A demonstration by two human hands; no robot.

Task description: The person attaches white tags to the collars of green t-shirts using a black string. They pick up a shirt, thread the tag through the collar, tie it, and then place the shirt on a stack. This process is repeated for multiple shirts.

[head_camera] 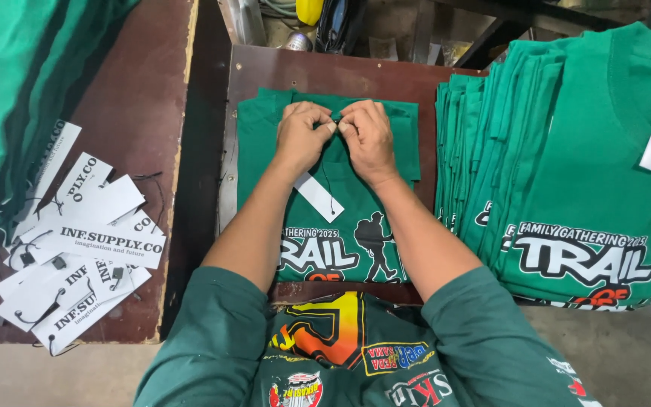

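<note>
While your left hand (301,136) and right hand (368,137) grip, fingertips pinched, the tag string at the collar of the folded green shirt (265,151) on the table (325,71), a tagged shirt stack (566,166) sits right, loose tags (84,241) left.

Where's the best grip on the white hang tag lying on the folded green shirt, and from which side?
Probably the lower free end of the white hang tag, coming from the left hand's side. It lies flat and slanted on the folded green shirt, its upper end tucked under that wrist, its black string running up to the fingertips at the collar. The right hand is busy there too.
</note>
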